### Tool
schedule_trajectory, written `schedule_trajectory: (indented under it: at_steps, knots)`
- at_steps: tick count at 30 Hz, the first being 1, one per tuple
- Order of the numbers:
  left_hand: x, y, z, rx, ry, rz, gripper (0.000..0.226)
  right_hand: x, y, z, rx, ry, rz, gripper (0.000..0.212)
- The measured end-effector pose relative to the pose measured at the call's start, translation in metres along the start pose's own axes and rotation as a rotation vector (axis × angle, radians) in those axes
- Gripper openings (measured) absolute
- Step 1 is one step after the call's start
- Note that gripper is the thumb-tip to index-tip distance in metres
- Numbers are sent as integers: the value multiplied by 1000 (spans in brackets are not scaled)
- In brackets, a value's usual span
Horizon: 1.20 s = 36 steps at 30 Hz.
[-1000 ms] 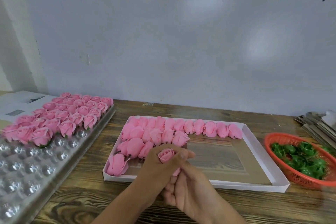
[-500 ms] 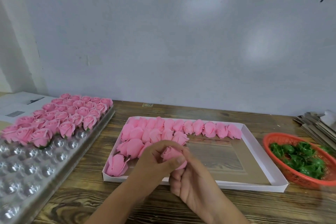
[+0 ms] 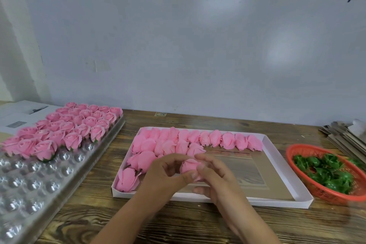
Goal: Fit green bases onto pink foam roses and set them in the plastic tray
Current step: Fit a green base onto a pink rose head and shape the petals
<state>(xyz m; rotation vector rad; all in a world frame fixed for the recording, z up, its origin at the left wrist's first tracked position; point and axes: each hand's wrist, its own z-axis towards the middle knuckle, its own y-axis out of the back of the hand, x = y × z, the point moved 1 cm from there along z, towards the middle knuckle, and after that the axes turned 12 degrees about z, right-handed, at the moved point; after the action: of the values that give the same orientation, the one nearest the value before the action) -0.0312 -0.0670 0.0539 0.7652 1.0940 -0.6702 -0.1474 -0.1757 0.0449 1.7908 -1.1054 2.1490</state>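
Both hands meet over the near edge of a white cardboard box [image 3: 277,150]. My left hand [image 3: 164,178] and my right hand [image 3: 215,180] pinch one pink foam rose [image 3: 189,165] between their fingertips; its underside is hidden. Several more bare pink roses [image 3: 227,140] lie in rows along the back and left of the box. Left of it lies the clear plastic tray [image 3: 39,182] with round cups, its far part filled with upright finished roses [image 3: 75,123]. An orange basket [image 3: 297,168] on the right holds several green bases [image 3: 324,172].
The work goes on at a wooden table [image 3: 178,224] against a pale wall. Papers [image 3: 17,115] lie at the far left behind the tray. A stack of flat grey cardboard pieces [image 3: 344,138] sits at the far right.
My right hand has come up from under the left to the rose's right side. The rose now sits between both hands' fingertips, slightly further right. The view has shifted a little.
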Motion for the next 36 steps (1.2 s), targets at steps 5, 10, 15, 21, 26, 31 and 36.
schedule_trajectory:
  at_steps: [5,10,15,21,26,31,36]
  knots:
    - [6,3,1,-20,32,19,30,3,0,-2,-21,22,-3,17]
    - [11,5,2,15,55,50,30,3,0,-2,-10,11,34,37]
    - [12,4,2,-26,55,116,30,3,-1,-1,-27,-16,26,31]
    - [13,5,1,-13,43,97,29,4,0,-3,-24,-24,30,19]
    - [15,4,2,-5,-12,97,26,3,1,-1,-64,-68,118,13]
    - [18,3,1,1,-22,92,29,5,1,-2,-48,-89,93,36]
    - [16,2,1,-2,-41,132,30,4,3,-1,-48,-88,33,35]
